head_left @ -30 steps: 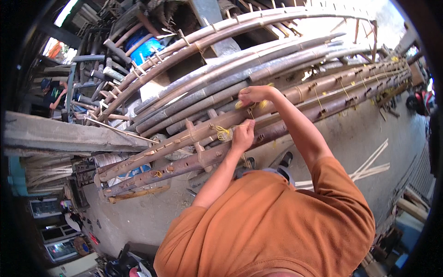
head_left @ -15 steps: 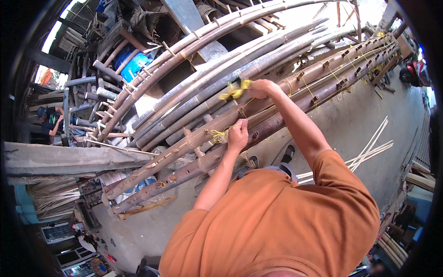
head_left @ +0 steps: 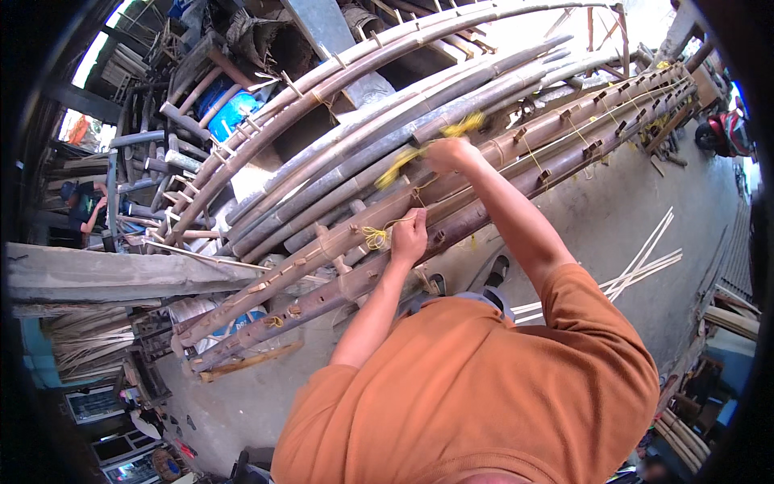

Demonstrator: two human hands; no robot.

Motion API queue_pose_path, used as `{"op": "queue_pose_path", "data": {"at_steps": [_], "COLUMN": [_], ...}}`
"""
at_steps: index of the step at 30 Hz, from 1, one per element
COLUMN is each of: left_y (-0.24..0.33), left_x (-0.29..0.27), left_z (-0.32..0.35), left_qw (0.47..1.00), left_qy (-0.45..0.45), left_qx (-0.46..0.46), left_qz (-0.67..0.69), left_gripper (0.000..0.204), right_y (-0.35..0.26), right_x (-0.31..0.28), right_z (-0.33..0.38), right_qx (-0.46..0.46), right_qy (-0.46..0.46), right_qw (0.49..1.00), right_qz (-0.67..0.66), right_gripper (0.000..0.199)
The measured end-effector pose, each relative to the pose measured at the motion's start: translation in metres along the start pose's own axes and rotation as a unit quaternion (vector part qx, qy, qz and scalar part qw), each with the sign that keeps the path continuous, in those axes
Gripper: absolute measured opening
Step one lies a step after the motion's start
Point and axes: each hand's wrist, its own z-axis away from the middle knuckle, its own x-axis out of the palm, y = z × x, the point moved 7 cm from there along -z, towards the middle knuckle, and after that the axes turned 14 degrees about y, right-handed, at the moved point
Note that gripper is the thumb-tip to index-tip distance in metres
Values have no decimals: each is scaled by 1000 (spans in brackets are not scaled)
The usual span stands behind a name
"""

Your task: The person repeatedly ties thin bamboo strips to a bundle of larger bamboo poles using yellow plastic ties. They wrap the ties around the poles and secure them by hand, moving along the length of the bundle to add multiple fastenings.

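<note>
Left hand (head_left: 409,235) closed, pinching yellow twine (head_left: 375,236) against the bamboo pole (head_left: 347,242) right under its fingertips; a small yellow knot or bundle sits just left of the thumb. Right hand (head_left: 447,152) raised above and to the right of the left one, fist closed on the other run of the same twine, a frayed yellow tail (head_left: 463,123) sticking out past its knuckles and another strand (head_left: 401,165) trailing off its left side. Twine looks taut between the two hands.

Progress, judged from how things lie: twine is already wrapped at the joint near the left hand, and being drawn tight rather than finished; knot does not look cinched yet. Further along the poles, up and right of the right hand, several pegs (head_left: 592,148) already carry thin yellow ties (head_left: 661,66), so those joints look done. Down-left of the left hand the pegs (head_left: 274,321) show little twine, so likely still to do.

Around: stack of long grey bamboo poles (head_left: 419,105) just beyond the right hand, crowding the space over the joint. Thin split strips (head_left: 645,262) lie on the concrete floor (head_left: 613,218) to the right of the person's elbow. Wooden plank (head_left: 113,274) well to the left. Blue barrel (head_left: 234,113) behind the poles. Another person (head_left: 85,206) far left, apart.
</note>
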Motion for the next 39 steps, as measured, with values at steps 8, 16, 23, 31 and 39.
{"op": "queue_pose_path", "data": {"at_steps": [8,16,23,31,39], "left_y": [4,2,10,-23,-47], "left_x": [4,0,5,17,98], "left_z": [-2,-3,-9,-135,-168], "left_qw": [1000,999,997,990,860], "left_qy": [-3,-22,-66,6,-367], "left_qx": [-2,7,-1,19,85], "left_qz": [-4,-34,-45,-137,-345], "left_gripper": [38,30,22,23,44], "right_y": [-3,-52,-34,-41,-6], "right_x": [-8,-23,170,183,106], "right_z": [9,46,184,181,261], "right_qx": [23,-70,108,26,33], "right_qy": [-11,189,92,181,440], "right_qw": [999,849,984,982,881], "right_qz": [31,-489,-108,-43,-172], "right_gripper": [30,32,31,30,40]}}
